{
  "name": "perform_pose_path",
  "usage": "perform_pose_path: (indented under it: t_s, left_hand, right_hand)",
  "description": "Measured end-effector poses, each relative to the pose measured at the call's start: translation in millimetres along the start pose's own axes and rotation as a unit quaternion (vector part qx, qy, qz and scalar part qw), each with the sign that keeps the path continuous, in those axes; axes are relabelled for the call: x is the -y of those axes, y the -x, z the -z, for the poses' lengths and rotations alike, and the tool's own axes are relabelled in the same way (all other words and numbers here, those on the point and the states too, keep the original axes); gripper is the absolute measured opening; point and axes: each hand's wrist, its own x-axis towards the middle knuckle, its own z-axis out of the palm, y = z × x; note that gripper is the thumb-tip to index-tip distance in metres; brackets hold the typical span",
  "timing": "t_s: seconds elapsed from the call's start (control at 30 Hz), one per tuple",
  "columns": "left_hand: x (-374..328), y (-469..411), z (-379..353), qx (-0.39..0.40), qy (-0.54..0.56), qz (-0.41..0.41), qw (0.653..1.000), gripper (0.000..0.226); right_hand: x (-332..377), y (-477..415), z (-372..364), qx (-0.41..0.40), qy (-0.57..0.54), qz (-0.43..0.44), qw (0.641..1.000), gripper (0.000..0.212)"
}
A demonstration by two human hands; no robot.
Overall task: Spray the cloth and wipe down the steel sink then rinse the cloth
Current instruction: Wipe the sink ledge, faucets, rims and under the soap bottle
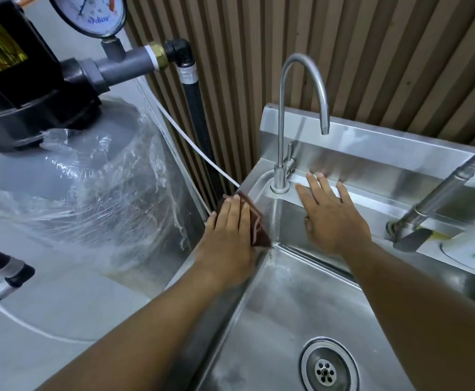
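A dark brown cloth [259, 230] lies on the left rim of the steel sink [275, 303]. My left hand [228, 235] presses flat on the cloth with straight fingers, near the sink's back left corner. My right hand [330, 215] rests flat on the back ledge of the sink, fingers spread, just right of the gooseneck tap [287, 108]. The basin shows its round drain [326, 368] at the bottom. No spray bottle is in view.
A grey tank [84, 176] wrapped in clear plastic, with a black valve head and a pressure gauge [95, 12], stands left of the sink. A white tube [191, 148] runs to the sink corner. A flexible steel hose tap [439, 190] leans in at right. Ribbed wood panelling stands behind.
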Motion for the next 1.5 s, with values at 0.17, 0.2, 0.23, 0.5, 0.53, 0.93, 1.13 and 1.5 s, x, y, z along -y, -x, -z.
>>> perform_pose_path:
  t_s: [0.17,0.2,0.23,0.5,0.53,0.93,1.13,1.5]
  left_hand:
    - [-19,-84,16,0.006,0.001,-0.002,1.0,0.092]
    - [-21,-92,16,0.005,-0.004,-0.002,1.0,0.093]
    - [-23,-95,15,0.0,-0.007,-0.002,1.0,0.093]
    - [3,8,-10,-0.027,0.009,-0.009,1.0,0.084]
    - [6,13,-11,-0.024,-0.001,-0.005,1.0,0.086]
    - [-19,-83,6,-0.022,-0.024,-0.006,0.999,0.081]
    - [1,10,-9,-0.024,-0.009,-0.014,1.0,0.085]
    - [-10,-94,13,-0.004,-0.014,-0.04,0.999,0.081]
  right_hand:
    - [0,1,0,0.001,0.001,0.001,1.0,0.07]
    - [0,2,0,-0.001,0.0,0.001,1.0,0.069]
    - [0,1,-1,-0.003,-0.002,0.002,1.0,0.069]
    - [1,1,-1,-0.018,-0.03,-0.009,0.999,0.064]
    - [1,1,-1,-0.02,-0.037,-0.011,0.999,0.065]
    - [3,2,0,-0.013,-0.051,-0.019,0.998,0.067]
    - [2,2,3,-0.004,-0.053,-0.018,0.998,0.065]
    - [4,2,2,-0.006,-0.049,-0.021,0.999,0.067]
